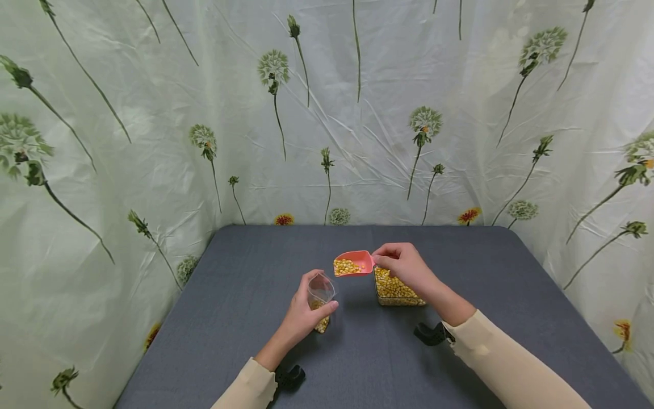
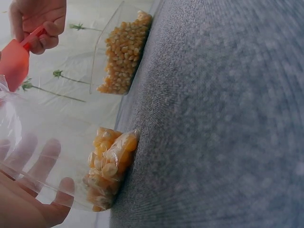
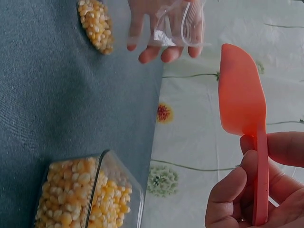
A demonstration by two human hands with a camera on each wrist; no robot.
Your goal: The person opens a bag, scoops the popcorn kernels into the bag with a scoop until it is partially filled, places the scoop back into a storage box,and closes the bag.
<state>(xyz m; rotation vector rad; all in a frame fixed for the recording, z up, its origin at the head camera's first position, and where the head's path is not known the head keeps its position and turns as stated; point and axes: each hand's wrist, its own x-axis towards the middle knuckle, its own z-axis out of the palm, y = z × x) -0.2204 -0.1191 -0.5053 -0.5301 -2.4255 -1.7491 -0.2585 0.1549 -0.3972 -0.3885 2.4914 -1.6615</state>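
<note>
My left hand (image 1: 300,315) holds a clear zip bag (image 1: 322,288) upright, its mouth spread open and fingers wrapped round its side. Corn kernels (image 2: 111,164) fill the bottom of the bag, which is right at the table surface. By its handle, my right hand (image 1: 406,264) pinches a coral-pink scoop (image 3: 242,92). Kernels (image 1: 346,266) lie in the scoop's front half. The scoop is raised up and to the right of the bag's mouth, its tip pointing left toward it. Under the right hand stands a clear rectangular container (image 1: 401,302) of corn kernels, partly hidden by that hand.
A dark grey cloth covers the table (image 1: 388,363). Behind and beside it hangs a pale curtain (image 1: 327,113) with a dandelion print. Black straps with bulky mounts (image 1: 431,334) sit at both wrists.
</note>
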